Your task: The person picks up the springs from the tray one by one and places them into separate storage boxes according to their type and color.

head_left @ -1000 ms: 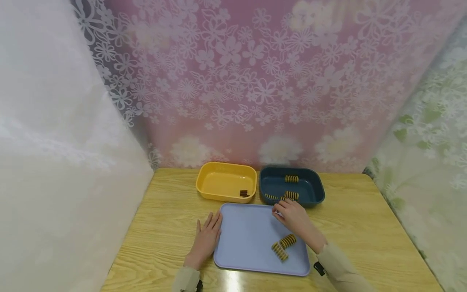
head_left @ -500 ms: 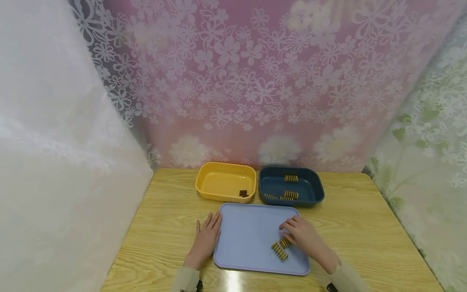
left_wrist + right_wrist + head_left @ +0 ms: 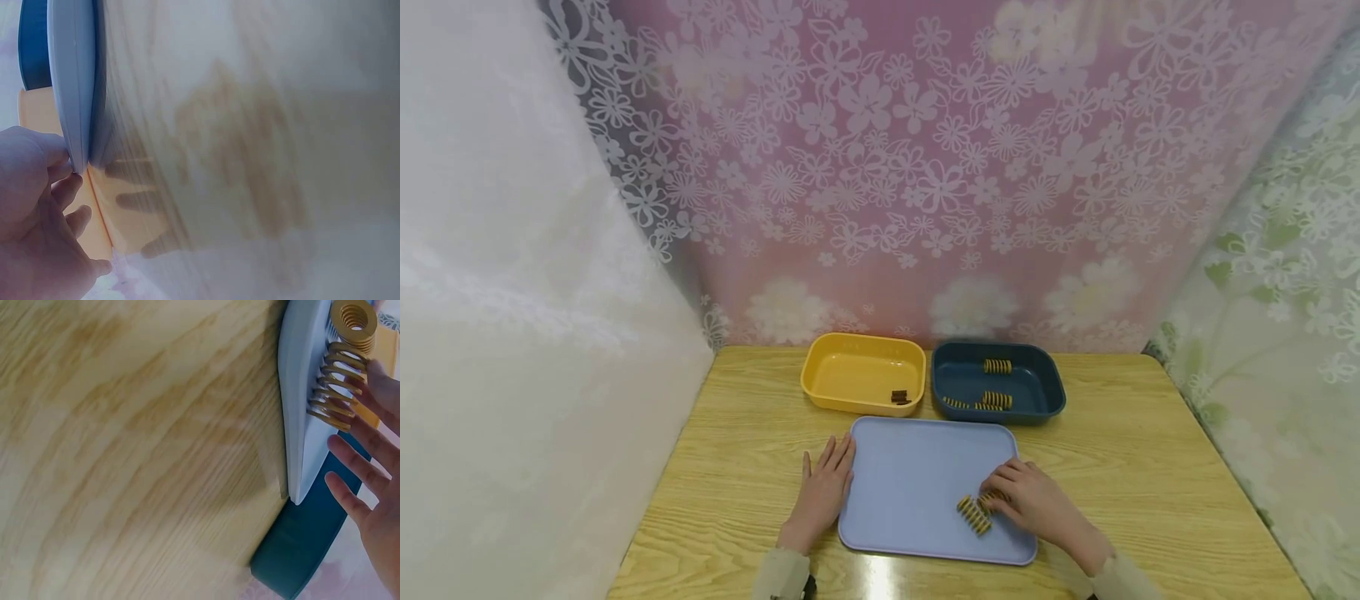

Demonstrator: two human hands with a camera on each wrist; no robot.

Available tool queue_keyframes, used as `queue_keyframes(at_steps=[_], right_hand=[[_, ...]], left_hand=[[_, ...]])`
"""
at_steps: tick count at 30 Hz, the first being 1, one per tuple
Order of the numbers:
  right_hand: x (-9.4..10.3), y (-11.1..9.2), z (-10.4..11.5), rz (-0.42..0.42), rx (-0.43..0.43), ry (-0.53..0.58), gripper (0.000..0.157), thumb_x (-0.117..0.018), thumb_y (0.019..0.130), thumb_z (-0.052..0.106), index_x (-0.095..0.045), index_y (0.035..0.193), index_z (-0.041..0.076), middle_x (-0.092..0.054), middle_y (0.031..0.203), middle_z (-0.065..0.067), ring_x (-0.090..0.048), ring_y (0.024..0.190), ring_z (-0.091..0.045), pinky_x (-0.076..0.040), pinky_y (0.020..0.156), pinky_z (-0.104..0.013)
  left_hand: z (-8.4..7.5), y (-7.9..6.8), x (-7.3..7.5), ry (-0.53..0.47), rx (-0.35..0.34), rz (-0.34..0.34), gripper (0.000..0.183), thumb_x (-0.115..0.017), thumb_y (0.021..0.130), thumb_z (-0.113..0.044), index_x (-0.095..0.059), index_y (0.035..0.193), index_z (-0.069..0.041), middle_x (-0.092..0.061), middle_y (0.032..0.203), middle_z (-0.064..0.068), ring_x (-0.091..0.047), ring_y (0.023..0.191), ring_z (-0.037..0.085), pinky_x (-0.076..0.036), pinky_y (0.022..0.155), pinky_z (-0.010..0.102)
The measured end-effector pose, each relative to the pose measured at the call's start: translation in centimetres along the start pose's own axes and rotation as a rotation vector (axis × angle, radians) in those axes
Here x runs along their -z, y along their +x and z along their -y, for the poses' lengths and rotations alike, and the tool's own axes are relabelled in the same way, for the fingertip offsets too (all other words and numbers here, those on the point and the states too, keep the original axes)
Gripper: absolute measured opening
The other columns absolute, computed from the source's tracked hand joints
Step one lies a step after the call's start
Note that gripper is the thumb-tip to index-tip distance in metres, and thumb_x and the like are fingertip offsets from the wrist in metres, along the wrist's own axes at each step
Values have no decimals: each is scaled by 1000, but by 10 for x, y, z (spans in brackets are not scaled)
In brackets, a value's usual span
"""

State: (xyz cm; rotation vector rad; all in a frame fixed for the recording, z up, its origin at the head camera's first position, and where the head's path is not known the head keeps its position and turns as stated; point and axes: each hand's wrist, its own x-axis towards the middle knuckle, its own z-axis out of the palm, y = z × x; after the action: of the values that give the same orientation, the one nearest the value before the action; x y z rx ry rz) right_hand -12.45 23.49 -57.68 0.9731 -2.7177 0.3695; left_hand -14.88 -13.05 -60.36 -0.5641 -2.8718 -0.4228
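Note:
On the lavender tray (image 3: 902, 492) lie two yellow coil springs. My right hand (image 3: 1037, 505) reaches over the tray's right side, thumb and forefinger on either side of one coil spring (image 3: 337, 387). Its other fingers stay fairly straight. Just left of that spring, the second coil spring (image 3: 974, 517) lies at an angle, seen end-on in the right wrist view. My left hand (image 3: 822, 493) lies with fingers spread at the tray's left edge, its fingertips touching the rim; it holds nothing.
Behind the tray stand a yellow bin (image 3: 827, 400) with a few small dark brown pieces (image 3: 899, 397) and a dark blue bin (image 3: 1048, 392) holding several yellow springs (image 3: 997, 367). Wood-grain table (image 3: 737, 467) surrounds them; a flowered curtain (image 3: 865, 208) hangs behind.
My right hand has moved back from the blue bin's front edge, down to the spring at the tray's right, and its thumb and forefinger now close about it. My left hand stays put.

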Motion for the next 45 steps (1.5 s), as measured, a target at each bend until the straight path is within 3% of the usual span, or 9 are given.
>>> queue_keyframes(at_steps=[12,16,22,28,37,41,45], right_hand=[[7,-3,0,124,17,25,32,-76,71,42,-66,99,28,-61,92,17,-53,88,-8,-47,75,-39],[4,-3,-1,120,14,1,33,-76,71,39,-67,99,26,-61,91,15,-54,88,-9,-47,75,-39],[2,0,1,68,26,-36,30,-78,70,33,-67,96,23,-58,86,14,-55,82,-8,-47,73,-38],[5,9,0,-37,57,-69,35,-81,66,31,-68,96,19,-57,85,11,-55,79,-9,-47,70,-35],[15,27,-15,-187,78,-119,35,-79,64,22,-66,94,11,-55,79,4,-51,65,-9,-45,55,-29],[21,33,-23,-215,79,-119,36,-80,63,19,-66,94,8,-55,77,2,-48,63,-9,-44,55,-30],[34,42,-33,-215,53,-113,33,-73,76,32,-66,96,6,-57,80,-1,-49,65,-13,-43,58,-34]], left_hand=[[1,1,-1,-6,-9,-31,49,-57,91,-19,-44,137,-9,-42,142,6,-37,131,31,-27,95,68],[1,1,-1,-6,-9,-30,50,-57,91,-19,-44,138,-9,-42,142,6,-37,131,31,-27,95,68],[1,0,-1,-27,-7,-29,49,-57,91,-18,-45,137,-8,-43,141,7,-38,130,33,-25,95,69],[0,-1,-2,-25,-9,-25,49,-56,91,-18,-44,137,-8,-42,142,7,-37,130,33,-25,95,69],[0,0,-1,-14,-3,-7,50,-56,91,-19,-43,138,-8,-41,143,6,-36,131,31,-25,96,68],[0,0,0,-2,5,2,50,-56,91,-20,-42,139,-9,-40,143,5,-35,132,30,-25,97,67],[0,1,0,-6,11,8,50,-55,92,-21,-43,139,-9,-40,143,5,-35,133,30,-25,97,67]])
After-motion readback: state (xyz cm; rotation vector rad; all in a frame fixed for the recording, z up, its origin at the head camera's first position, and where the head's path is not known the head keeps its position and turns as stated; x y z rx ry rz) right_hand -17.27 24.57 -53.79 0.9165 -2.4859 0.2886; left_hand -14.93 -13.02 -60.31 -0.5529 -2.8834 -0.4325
